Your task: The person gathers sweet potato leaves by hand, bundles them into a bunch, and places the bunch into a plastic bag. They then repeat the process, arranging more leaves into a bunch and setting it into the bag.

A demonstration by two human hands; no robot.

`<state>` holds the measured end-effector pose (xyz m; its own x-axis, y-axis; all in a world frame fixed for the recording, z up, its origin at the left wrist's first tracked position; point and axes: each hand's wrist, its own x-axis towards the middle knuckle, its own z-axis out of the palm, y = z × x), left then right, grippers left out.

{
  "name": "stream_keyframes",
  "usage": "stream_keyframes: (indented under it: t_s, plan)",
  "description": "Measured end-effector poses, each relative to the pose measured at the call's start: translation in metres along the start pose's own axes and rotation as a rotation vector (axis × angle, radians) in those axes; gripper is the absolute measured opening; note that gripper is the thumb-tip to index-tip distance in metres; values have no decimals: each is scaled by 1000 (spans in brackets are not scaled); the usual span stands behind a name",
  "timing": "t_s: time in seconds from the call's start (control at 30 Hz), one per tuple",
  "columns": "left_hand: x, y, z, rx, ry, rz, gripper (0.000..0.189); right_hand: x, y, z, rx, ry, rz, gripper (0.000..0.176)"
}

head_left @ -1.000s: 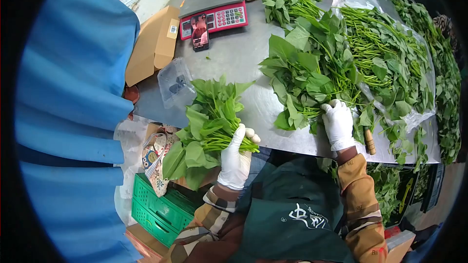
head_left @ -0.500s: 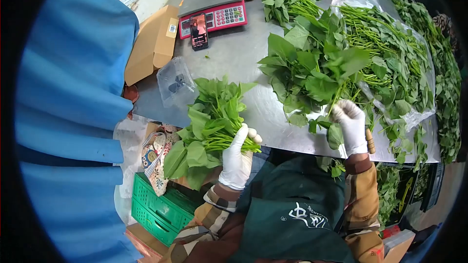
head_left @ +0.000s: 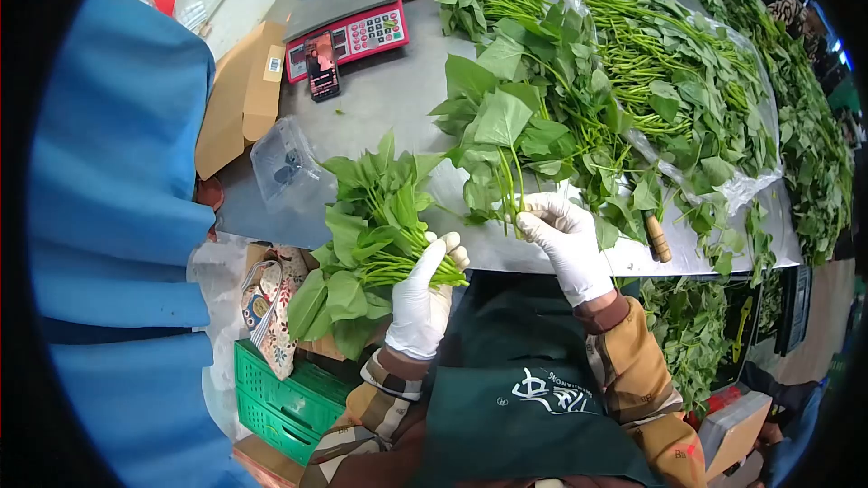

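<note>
Now right hand, stems pinched, nearer left hand.

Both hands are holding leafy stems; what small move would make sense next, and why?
Probably bring the right hand across and lay its few leafy stems against the larger leafy bunch in the left hand: both grips are closed on similar-looking greens, and a gap separates the hands.

One head-worn camera looks forward and steeply down from above the wearer's apron, near both hands, its wide, dark-rimmed view spanning the tabletop.
</note>
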<state>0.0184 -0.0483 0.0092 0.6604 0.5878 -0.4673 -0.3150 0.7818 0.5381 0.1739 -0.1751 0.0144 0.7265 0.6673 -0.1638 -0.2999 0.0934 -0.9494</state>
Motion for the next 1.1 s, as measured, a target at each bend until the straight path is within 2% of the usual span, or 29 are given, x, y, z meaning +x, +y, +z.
stream_keyframes:
  t_s: [0.07,0.2,0.3,0.33,0.43,0.47,0.57,0.6,0.63,0.7,0.8,0.9,1.1]
  plan:
    - [-2,0,2,-9,-7,-20,17,0,6,4,24,10,-26,17]
    - [-4,-5,5,54,-6,-41,21,-10,8,18,-423,22,-234,16]
    - [-6,-14,3,136,-23,-18,23,-16,2,29,-940,-47,-553,22]
    - [-7,-15,1,152,-35,-4,24,-16,2,31,-1027,-69,-571,24]
    - [-4,-17,0,122,13,-13,27,-16,1,31,-991,-214,-613,24]
    - [-3,-17,-2,108,21,-23,27,-17,0,32,-909,-254,-570,21]
    - [1,-21,-6,83,21,-11,28,-15,3,28,-669,-195,-382,20]
    - [-1,-19,-3,91,7,-25,28,-13,5,31,-456,-116,-341,18]
    - [-3,-16,1,99,-8,-37,28,-17,-12,33,-496,-65,-233,17]
    - [-7,-13,8,118,-53,-74,29,-14,-7,28,-310,-91,-187,18]
    - [-5,-24,2,164,-98,-19,29,-11,4,25,-13,-152,78,24]
    - [-9,-25,5,172,-152,-47,25,-13,1,22,-210,-195,82,29]
    - [-13,-16,9,266,-250,-142,28,-17,-4,27,-105,-132,121,18]
